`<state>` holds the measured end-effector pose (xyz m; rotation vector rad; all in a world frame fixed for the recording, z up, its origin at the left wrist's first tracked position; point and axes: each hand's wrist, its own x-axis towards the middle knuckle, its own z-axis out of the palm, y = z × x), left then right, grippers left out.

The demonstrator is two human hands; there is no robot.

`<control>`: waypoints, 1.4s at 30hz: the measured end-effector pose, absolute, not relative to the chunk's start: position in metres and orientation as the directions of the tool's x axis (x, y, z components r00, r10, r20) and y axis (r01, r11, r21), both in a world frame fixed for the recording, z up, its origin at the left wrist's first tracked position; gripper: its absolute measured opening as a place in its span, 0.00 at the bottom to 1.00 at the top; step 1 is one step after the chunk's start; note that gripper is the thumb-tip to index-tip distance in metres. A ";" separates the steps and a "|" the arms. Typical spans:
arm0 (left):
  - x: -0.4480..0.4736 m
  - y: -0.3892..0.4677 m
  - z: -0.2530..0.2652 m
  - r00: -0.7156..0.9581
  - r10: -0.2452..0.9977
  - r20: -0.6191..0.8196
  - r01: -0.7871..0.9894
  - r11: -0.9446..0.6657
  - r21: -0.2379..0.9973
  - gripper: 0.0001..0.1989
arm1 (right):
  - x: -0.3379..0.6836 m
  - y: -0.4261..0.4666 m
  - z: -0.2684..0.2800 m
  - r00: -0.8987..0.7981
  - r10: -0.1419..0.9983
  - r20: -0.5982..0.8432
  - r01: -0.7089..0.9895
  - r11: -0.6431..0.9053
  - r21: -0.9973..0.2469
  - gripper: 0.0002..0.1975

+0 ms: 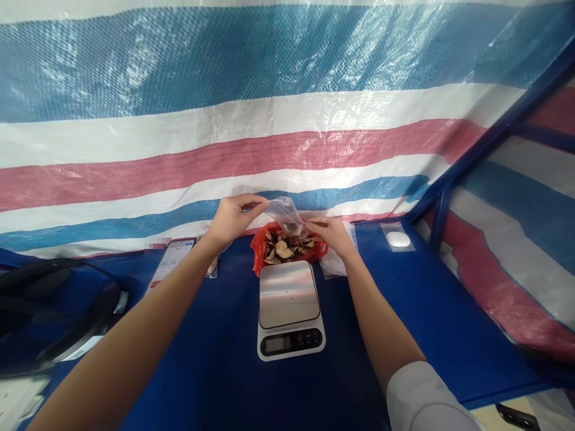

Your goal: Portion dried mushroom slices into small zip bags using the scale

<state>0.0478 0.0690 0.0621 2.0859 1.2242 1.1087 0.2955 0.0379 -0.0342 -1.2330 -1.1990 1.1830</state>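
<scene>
A clear plastic bag (pixel 284 207) is stretched between my two hands, with a few pale brown pieces showing through its lower end. My left hand (pixel 236 220) pinches its upper left edge. The lower right side of it is pinched by my right hand (pixel 331 233). Directly under the clear bag lies an open red plastic bag (pixel 259 248) full of dried brown pieces (pixel 283 249) that look like sliced mushrooms. In front of the red bag stands a white kitchen scale (pixel 290 299) with a few dark specks on its plate. Its display digits are unreadable.
A phone (pixel 173 260) showing a timer lies partly behind my left forearm. Another clear bag (pixel 212 267) lies beside it, and flat clear bags (pixel 333 263) lie near my right wrist. A white oval object (pixel 398 239) is at the right. Black straps (pixel 96 317) lie left.
</scene>
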 end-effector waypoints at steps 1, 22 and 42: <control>0.048 0.068 0.064 0.269 0.874 0.406 0.487 -0.487 0.725 0.18 | 0.295 0.038 -0.035 0.035 0.999 0.012 0.028 0.011 -1.000 0.14; 0.022 0.066 0.059 0.266 0.906 0.329 0.515 -0.422 0.746 0.19 | 0.267 0.030 -0.025 -0.025 0.993 0.117 0.177 0.120 -0.977 0.12; 0.012 0.030 0.023 -0.145 0.944 0.298 0.065 -0.291 0.954 0.14 | 0.244 0.014 -0.013 0.151 0.987 0.061 -0.173 0.087 -0.981 0.32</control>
